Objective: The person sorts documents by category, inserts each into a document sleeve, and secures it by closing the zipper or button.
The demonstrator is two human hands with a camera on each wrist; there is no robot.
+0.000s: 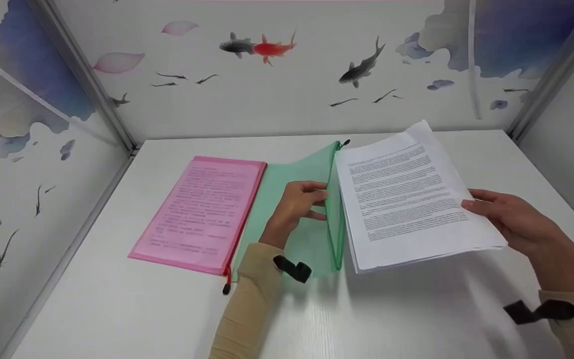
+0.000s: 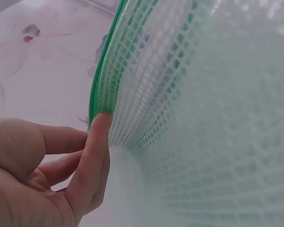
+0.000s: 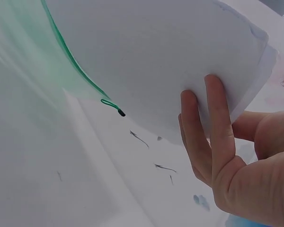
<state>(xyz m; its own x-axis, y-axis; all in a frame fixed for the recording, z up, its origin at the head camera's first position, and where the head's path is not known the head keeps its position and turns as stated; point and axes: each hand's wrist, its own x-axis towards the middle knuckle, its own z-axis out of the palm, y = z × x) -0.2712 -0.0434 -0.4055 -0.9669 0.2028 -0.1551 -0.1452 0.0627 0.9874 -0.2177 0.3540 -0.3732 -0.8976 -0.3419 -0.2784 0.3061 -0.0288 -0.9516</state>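
Observation:
A green mesh zipper pouch (image 1: 282, 174) stands with its zippered side lifted off the table and its mouth parted. At that zipper edge my left hand (image 1: 297, 202) pinches the pouch; the left wrist view shows its fingers (image 2: 92, 156) against the green zipper band. My right hand (image 1: 521, 219) grips a stack of printed paper (image 1: 406, 199) by its right edge, thumb on the printed face and other fingers (image 3: 217, 109) spread behind. Tilted above the table, the stack has its left edge beside the pouch's mouth. Whether that edge is inside cannot be told.
Left of the green pouch lies a pink zipper pouch (image 1: 202, 214) with a printed sheet inside, its zipper pull (image 1: 226, 288) toward the near side. The white table (image 1: 307, 319) is enclosed by panels (image 1: 292, 104) painted with fish at the back and sides.

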